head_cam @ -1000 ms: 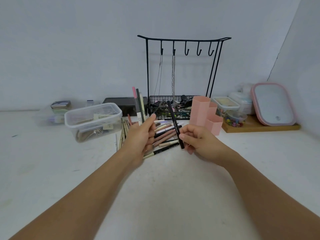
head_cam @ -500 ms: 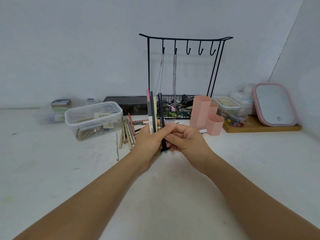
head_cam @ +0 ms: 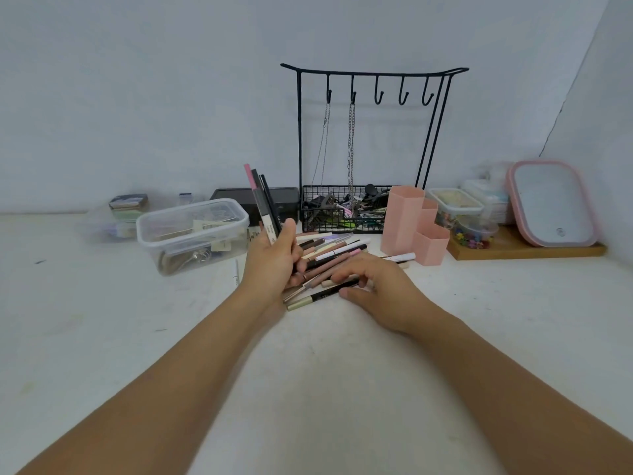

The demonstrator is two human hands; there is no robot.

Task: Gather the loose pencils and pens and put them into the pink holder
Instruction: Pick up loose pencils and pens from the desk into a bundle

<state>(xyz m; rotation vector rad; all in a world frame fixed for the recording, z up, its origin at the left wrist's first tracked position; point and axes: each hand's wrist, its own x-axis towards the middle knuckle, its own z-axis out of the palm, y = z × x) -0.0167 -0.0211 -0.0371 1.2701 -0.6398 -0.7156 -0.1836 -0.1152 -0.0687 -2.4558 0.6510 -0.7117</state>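
My left hand (head_cam: 274, 258) holds a small bundle of pens (head_cam: 262, 200) upright, a pink one, a grey one and a black one. A pile of loose pencils and pens (head_cam: 334, 253) lies on the white table just right of that hand. My right hand (head_cam: 373, 286) hovers low over the pile's near edge, fingers spread and touching a black pen with a gold cap (head_cam: 318, 298). The pink holder (head_cam: 416, 226), made of stepped hexagonal tubes, stands behind and to the right of the pile. A white pen (head_cam: 400, 258) lies at its foot.
A clear lidded plastic box (head_cam: 191, 231) stands at the left. A black wire rack with hooks and a basket (head_cam: 346, 214) stands behind the pile. A wooden tray (head_cam: 527, 250) with small containers and a pink-rimmed mirror (head_cam: 551, 204) sits at the right. One thin pen (head_cam: 236, 272) lies left of my left hand.
My right hand passed the black pen to the bundle in my left hand, then let go and dropped to the pile on the table. The left hand tilted the bundle leftwards.
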